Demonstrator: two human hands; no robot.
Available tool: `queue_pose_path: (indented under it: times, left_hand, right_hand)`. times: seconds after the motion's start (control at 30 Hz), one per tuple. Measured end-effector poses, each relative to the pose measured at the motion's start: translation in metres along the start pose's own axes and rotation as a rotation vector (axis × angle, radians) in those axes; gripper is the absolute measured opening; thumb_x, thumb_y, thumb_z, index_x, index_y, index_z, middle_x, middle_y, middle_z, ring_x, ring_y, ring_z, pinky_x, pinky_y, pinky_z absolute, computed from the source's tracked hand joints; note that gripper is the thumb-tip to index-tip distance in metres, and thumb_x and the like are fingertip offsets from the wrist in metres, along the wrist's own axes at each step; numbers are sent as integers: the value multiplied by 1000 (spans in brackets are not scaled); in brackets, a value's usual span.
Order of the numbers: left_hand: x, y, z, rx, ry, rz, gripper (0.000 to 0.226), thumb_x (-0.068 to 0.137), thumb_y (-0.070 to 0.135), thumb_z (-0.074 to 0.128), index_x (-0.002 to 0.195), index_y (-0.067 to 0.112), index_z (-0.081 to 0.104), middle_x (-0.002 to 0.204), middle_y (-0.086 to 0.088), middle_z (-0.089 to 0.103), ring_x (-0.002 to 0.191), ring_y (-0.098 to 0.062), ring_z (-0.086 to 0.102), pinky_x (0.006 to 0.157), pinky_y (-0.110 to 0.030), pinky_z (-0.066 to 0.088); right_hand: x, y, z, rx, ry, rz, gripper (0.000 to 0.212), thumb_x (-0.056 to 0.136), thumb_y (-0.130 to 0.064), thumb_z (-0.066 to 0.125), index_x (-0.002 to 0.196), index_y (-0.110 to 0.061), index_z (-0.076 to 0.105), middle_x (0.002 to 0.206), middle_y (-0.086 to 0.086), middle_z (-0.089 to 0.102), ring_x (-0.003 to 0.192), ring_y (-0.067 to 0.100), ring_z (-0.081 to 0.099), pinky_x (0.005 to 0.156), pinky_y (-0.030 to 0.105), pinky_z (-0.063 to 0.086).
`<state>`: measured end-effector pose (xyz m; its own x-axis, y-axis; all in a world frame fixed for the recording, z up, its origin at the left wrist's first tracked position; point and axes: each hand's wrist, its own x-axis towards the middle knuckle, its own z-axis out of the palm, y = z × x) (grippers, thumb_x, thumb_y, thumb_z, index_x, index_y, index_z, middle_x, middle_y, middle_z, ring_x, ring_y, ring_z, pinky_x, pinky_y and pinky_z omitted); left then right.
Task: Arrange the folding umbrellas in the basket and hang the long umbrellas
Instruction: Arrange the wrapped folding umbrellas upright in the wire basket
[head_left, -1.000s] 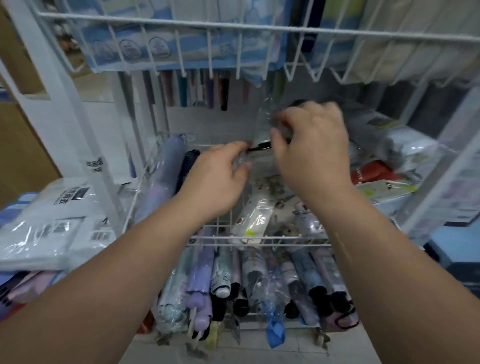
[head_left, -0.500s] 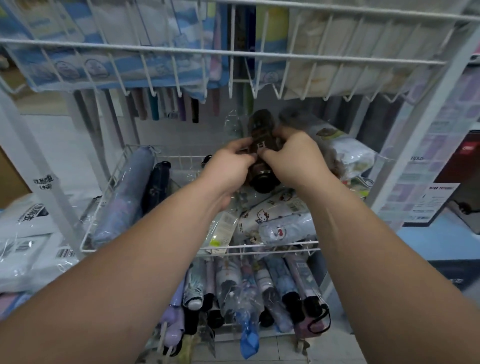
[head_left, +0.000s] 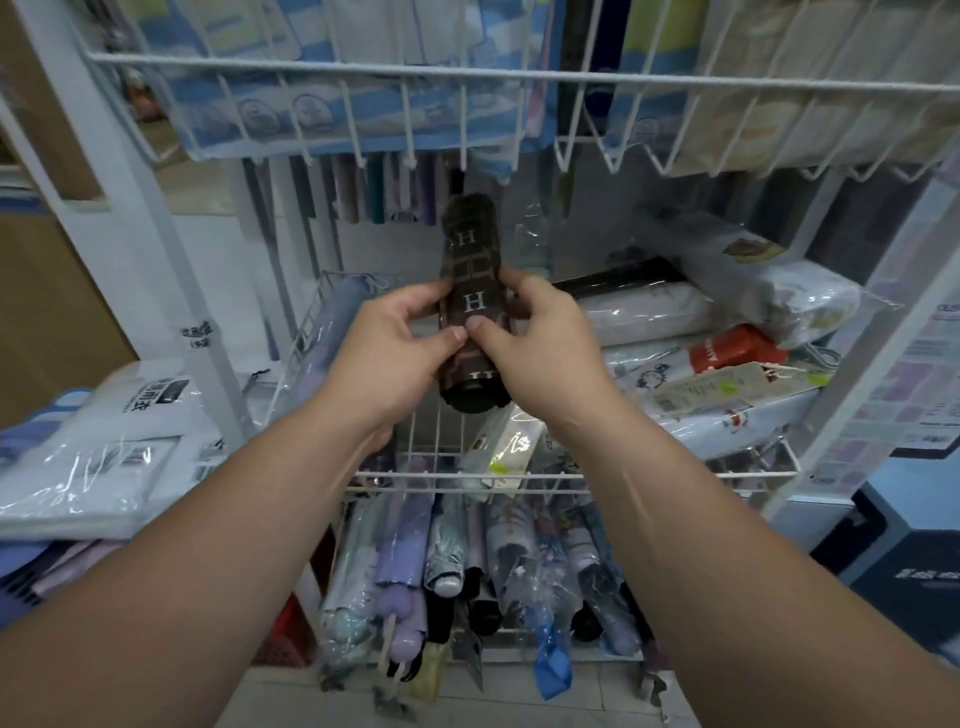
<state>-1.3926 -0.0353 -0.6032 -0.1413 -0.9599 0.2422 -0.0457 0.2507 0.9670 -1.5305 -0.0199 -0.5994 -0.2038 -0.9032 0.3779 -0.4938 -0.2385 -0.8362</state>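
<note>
A brown folding umbrella (head_left: 470, 260) with white H letters stands nearly upright, handle end down, above the middle white wire basket (head_left: 519, 475). My left hand (head_left: 392, 353) grips its left side and my right hand (head_left: 540, 348) grips its right side, thumbs meeting on its front. Wrapped folding umbrellas (head_left: 649, 317) lie in the right part of that basket, and a lilac one (head_left: 324, 343) lies along its left wall. Long umbrellas (head_left: 374, 192) hang in a row behind the rack.
The lower basket (head_left: 519, 647) holds several folding umbrellas standing on end. An upper wire basket (head_left: 467, 75) with packaged goods overhangs my hands. Flat plastic-wrapped packs (head_left: 98, 457) lie on a surface to the left. A dark blue box (head_left: 914, 561) sits at the right.
Both hands have lifted the brown umbrella out of a clear plastic wrap and up from the basket. The view has shifted nearer to the rack.
</note>
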Motion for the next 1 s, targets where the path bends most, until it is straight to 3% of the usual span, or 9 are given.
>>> queue_pose_path:
  times: [0.07,0.2,0.3,0.4,0.53,0.73,0.8,0.9,1.0]
  left_hand:
    - [-3,-6,-18,35,4,-7,44,94,-8,60,132,13,63,116,1,73,100,-12,73,90,-30,59]
    - [-4,-26,-41,190,15,-33,41,92,-7,63,121,23,66,104,9,73,90,-4,72,84,-23,58]
    - [-1,-44,-48,347,-35,-76,42,91,-3,65,129,15,64,112,0,73,99,-13,69,96,-32,56]
    - [4,-56,-49,515,-76,-126,44,91,6,68,135,12,62,120,-6,70,106,-21,68,100,-39,53]
    - [14,-59,-45,785,-193,-58,38,93,13,66,130,15,65,121,-4,70,111,-22,65,99,-35,51]
    - [22,-55,-50,1364,-310,152,26,84,15,63,108,21,72,109,-6,66,106,-30,60,89,-46,51]
    - [20,-48,-56,1555,-289,201,31,85,30,65,115,28,69,120,-1,63,118,-28,53,100,-50,44]
    - [20,-48,-69,1764,-301,95,61,81,62,65,134,33,57,152,-5,41,145,-32,28,116,-65,16]
    - [20,-58,-83,1741,-337,-26,77,76,70,65,141,30,53,160,-6,24,148,-32,20,118,-63,19]
  right_hand:
    - [-2,2,17,23,-65,4,49,90,-20,71,137,-23,57,90,-22,60,94,5,64,81,20,52]
    - [-6,15,47,40,-175,27,45,89,-19,71,132,-25,60,99,-14,69,93,7,68,85,28,56]
    - [-11,25,58,-23,-216,45,40,89,-17,71,128,-22,63,95,-13,65,88,7,65,79,22,51]
    - [-13,34,64,-72,-277,86,39,92,-15,68,131,-16,62,102,-6,65,98,14,65,82,21,46]
    - [-6,46,73,-130,-300,135,38,93,-14,65,130,-17,63,111,1,70,100,20,66,89,29,52]
    - [3,59,88,-271,-411,102,47,86,-15,68,133,-20,61,117,8,72,108,28,66,95,37,51]
    - [6,62,87,-272,-428,120,46,86,-16,69,131,-22,60,112,7,72,103,27,67,92,36,53]
    - [11,66,92,-370,-452,125,44,87,-13,67,129,-19,56,112,6,71,102,27,66,85,30,53]
    - [11,67,103,-581,-466,79,41,89,-11,63,129,-13,53,114,12,68,103,31,64,77,29,49]
